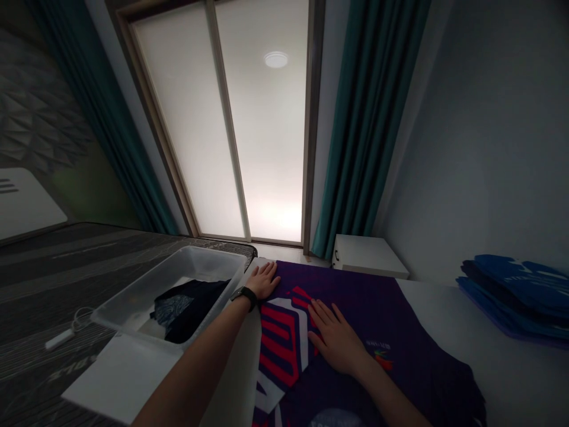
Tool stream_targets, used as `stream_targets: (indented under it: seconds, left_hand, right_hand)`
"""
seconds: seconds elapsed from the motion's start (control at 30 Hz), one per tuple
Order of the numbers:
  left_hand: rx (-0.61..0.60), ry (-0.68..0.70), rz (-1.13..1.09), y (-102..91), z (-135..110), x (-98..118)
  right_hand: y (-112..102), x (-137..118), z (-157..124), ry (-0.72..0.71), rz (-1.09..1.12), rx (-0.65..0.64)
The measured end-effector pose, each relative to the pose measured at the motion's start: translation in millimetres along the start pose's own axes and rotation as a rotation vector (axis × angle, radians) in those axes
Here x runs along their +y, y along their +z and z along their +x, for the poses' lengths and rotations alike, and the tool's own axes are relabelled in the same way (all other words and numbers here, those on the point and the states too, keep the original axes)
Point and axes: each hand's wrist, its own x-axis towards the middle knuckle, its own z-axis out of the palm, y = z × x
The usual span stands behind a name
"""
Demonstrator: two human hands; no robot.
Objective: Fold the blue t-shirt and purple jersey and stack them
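1. The dark purple cloth garment (355,284) with a bold red-and-white print (280,338) lies spread on the white, smooth worktop (438,308), reaching the far edge and covering much of the left side; its near part runs out of view.

2. The left hand (263,281), with a dark band (246,295) on its wrist, lies palm down by the worktop's far left corner, on the garment's far left part. Its fingers are extended and close together; this grip is flat, with no cloth seen gathered in it.

3. The right hand (338,338) rests palm down further in, at the right side of the print, fingers straight and slightly spread. This grip too is flat on the cloth and has hold of nothing visible.

4. The key relation: the garment is directly under both hands, its larger plain part stretching right from the print. The right hand is nearer its middle, the left nearer its outer corner. Its long axis cannot be told.

5. A stack of folded blue garments (520,290) sits toward the worktop's right edge. Beyond the left edge, a translucent plastic tub (204,261) holds a dark navy cloth (191,302).
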Motion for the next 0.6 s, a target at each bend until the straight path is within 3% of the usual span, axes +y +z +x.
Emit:
stream_targets:
  seconds: [0.43,0.6]
  left_hand:
    - [0.038,-0.065,-0.041,-2.3,-4.1,-0.6]
    - [0.113,0.04,-0.053,-9.9,-24.0,27.5]
  right_hand:
    - [0.6,0.5,-0.1,-0.004,0.013,0.003]
    - [-4.8,-0.2,-0.2,0.027,0.051,0.013]
